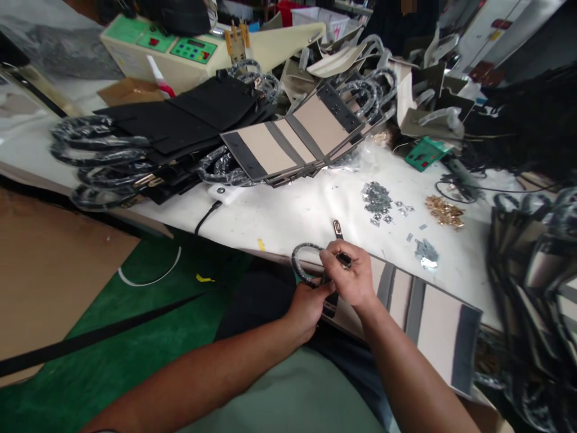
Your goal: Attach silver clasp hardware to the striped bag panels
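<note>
The person wears a grey-green top (279, 394) and dark trousers (255, 294), forearms (202, 373) and hands (354, 276) bare.

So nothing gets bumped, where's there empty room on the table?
The widest bare patch of table lies between the white box, the beige panels, the silver bits and the right hand. A smaller one is between the gold bits and the bags at the right edge. The back is crowded with black bags and more panels.

No readable text, label, brand, number or sign on anything in view.
</note>
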A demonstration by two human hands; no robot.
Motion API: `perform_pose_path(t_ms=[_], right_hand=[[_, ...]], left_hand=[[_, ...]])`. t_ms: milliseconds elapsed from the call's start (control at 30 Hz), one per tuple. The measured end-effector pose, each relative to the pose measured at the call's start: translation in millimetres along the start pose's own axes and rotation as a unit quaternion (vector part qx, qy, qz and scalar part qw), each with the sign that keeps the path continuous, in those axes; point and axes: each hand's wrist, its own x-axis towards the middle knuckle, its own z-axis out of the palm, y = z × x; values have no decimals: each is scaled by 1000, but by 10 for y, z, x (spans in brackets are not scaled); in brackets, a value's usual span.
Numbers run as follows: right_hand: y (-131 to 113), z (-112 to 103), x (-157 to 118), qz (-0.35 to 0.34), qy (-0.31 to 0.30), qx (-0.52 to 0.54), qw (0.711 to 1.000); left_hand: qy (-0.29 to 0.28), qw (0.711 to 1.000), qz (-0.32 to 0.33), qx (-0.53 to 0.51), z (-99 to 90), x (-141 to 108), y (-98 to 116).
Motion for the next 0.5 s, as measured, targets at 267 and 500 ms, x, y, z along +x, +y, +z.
perform_pose_path(t_ms=[267,500], right_hand=[[102,-119,-126,-26,52,71,996],[-178,-191,-123,-156,158,216,951]], left_hand=[[-18,1000,-16,-10,3,-17,29],[-23,999,-27,-7,-6,2,13]])
